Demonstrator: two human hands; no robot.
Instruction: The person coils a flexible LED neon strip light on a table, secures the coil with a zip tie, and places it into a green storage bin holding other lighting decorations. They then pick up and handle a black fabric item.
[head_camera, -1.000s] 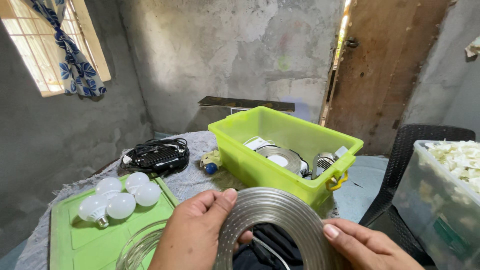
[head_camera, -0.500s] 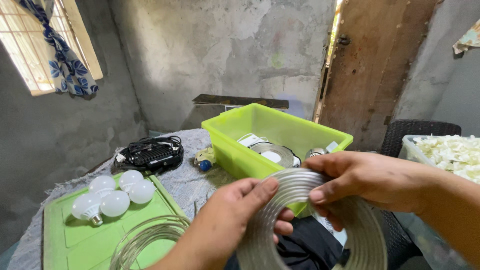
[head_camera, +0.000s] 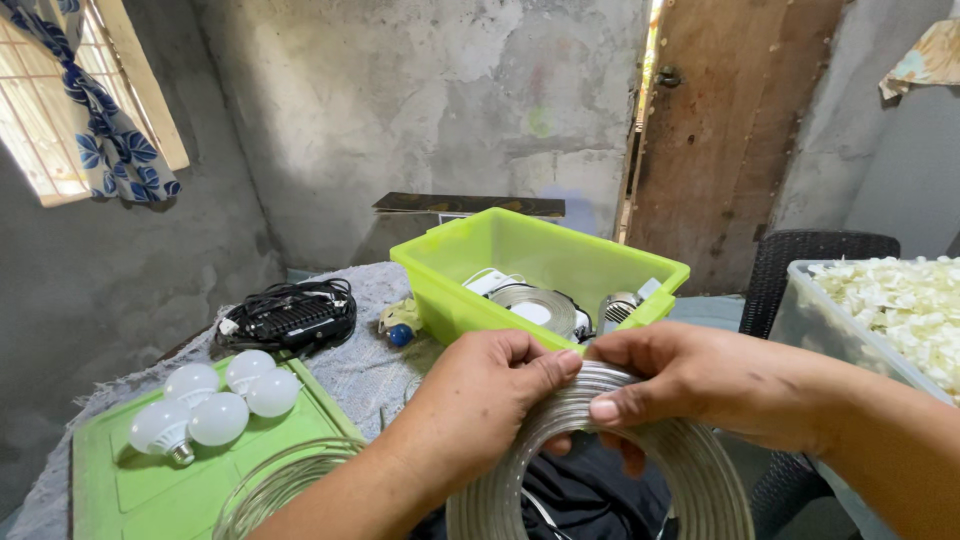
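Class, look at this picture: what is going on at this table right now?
A person holds a coil of flat silvery strip upright, both hands pinching its top: left hand, right hand. Beyond it stands a lime green plastic bin holding another coil. To the left, four white bulbs lie on a green lid, beside a black cable bundle.

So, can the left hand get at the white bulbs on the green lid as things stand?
Probably not at once: the left hand grips the coil of clear strip together with the right hand. The white bulbs lie uncovered on the green lid, nothing between.
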